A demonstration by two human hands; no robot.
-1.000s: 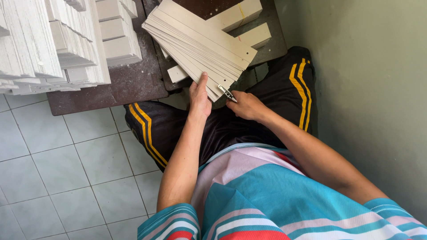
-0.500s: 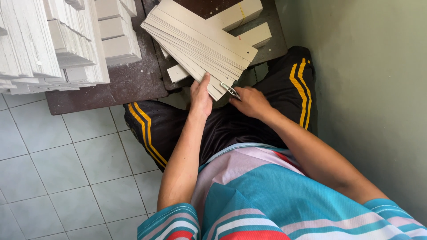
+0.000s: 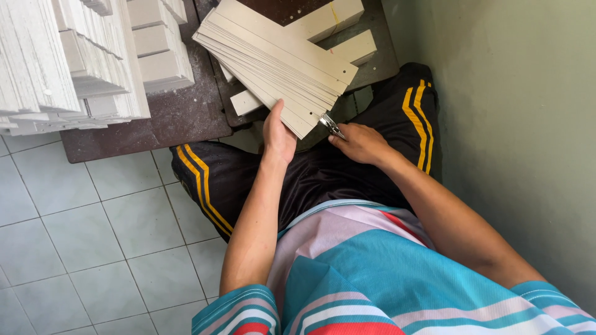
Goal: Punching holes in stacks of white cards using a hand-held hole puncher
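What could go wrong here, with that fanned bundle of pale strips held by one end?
The fanned strips are gripped only at their near end by the left hand, so they might slide apart or slip onto the dark table. The right hand holds a small metal tool close to the left thumb, which could perhaps get nicked.

Fanned strips [image 3: 279,59]: pale beige, small dark holes near ends. Clip [image 3: 331,125]: silver metal. Stacked pcs [image 3: 74,56] top left: white. Bench top [image 3: 180,115]: dark brown, speckled w/ white dust. Trousers [image 3: 323,177]: black w/ yellow side stripes. Shirt [image 3: 397,273]: turquoise, banded in white, pink, red. Floor tiles [image 3: 81,248]: light grey. Wall [image 3: 521,124]: dull green.
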